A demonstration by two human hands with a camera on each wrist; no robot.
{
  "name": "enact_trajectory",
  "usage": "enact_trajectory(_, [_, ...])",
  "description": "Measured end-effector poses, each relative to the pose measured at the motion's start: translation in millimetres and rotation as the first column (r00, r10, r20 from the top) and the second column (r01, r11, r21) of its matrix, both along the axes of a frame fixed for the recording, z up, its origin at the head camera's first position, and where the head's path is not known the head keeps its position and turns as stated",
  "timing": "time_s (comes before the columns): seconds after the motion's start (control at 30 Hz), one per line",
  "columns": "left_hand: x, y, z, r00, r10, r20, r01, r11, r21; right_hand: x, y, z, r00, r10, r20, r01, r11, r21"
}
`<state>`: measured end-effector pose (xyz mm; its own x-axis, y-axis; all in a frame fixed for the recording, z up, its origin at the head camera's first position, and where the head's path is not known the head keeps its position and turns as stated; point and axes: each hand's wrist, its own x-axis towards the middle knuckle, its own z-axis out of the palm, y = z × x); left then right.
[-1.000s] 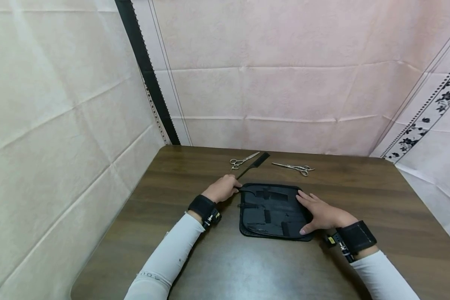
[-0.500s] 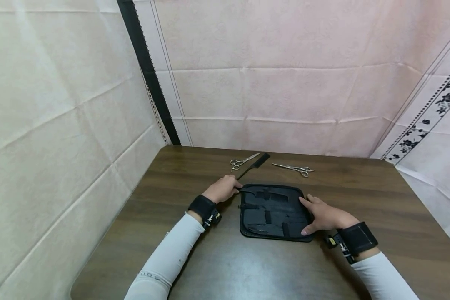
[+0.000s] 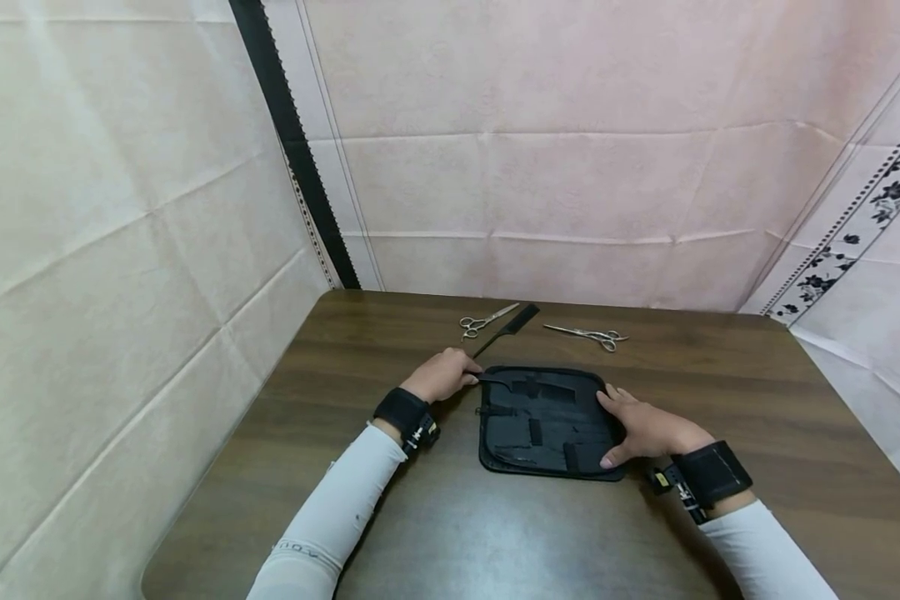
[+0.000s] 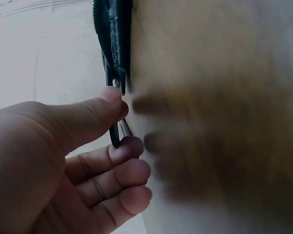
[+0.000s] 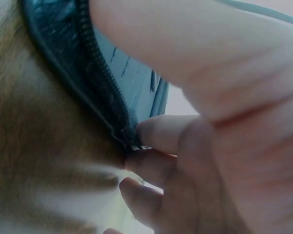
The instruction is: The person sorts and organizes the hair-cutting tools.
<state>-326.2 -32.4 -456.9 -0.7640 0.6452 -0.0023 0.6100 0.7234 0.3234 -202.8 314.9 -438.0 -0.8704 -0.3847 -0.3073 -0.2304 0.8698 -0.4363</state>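
Observation:
In the head view a black zippered case [image 3: 547, 417] lies on the brown table, its inner side with loops and slots facing up. At its upper left corner my left hand [image 3: 442, 375] pinches a thin black strip [image 4: 110, 73] between thumb and forefinger; I cannot tell whether it belongs to the case. The other fingers curl loosely below. My right hand [image 3: 645, 427] holds the case's right edge, thumb over the inner side and fingers along the zipper [image 5: 107, 80].
A black comb [image 3: 523, 319] with a thin tail lies behind the case, its tail pointing toward my left hand. Silver scissors [image 3: 487, 321] are beside the comb, and a second pair [image 3: 587, 335] lies to the right. Pale cloth walls [image 3: 570, 183] stand behind the table.
The fingers of my right hand have shifted slightly outward along the case's right edge. My left hand stays at the upper left corner; the comb and scissors have not moved.

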Motion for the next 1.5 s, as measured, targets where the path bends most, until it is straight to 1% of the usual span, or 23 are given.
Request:
enact_trajectory(0.2, [0.9, 0.3, -0.4, 1.0, 0.012, -0.003, -0.012, 1.0, -0.007, -1.2, -1.5, 1.1, 1.0, 0.015, -0.003, -0.015, 1.0, 0.011])
enact_trajectory(0.43, [0.9, 3.0, 0.5, 1.0, 0.003, -0.03, -0.003, 1.0, -0.014, -1.4, -0.6, 3.8, 1.0, 0.031, -0.004, -0.031, 1.0, 0.0])
enact_trajectory(0.87, [3.4, 6.0, 1.7, 0.999, 0.007, -0.04, -0.008, 1.0, -0.025, -2.3, -1.2, 3.8, 1.0, 0.026, -0.009, -0.026, 1.0, 0.017])
enact_trajectory(1.13, [5.1, 9.3, 0.5, 0.999, -0.01, -0.052, 0.008, 0.999, -0.034, -1.6, -1.0, 2.5, 1.0, 0.025, -0.005, -0.025, 1.0, 0.012])
enact_trajectory(1.33, [7.2, 13.8, 2.4, 0.997, -0.026, -0.078, 0.024, 0.999, -0.035, -1.7, -0.6, 2.6, 1.0, 0.018, -0.004, -0.018, 1.0, 0.018])
enact_trajectory(1.5, [7.3, 16.7, 3.8, 0.997, -0.016, -0.079, 0.013, 0.999, -0.046, -2.0, -0.9, 2.6, 1.0, 0.016, -0.008, -0.016, 1.0, 0.018])
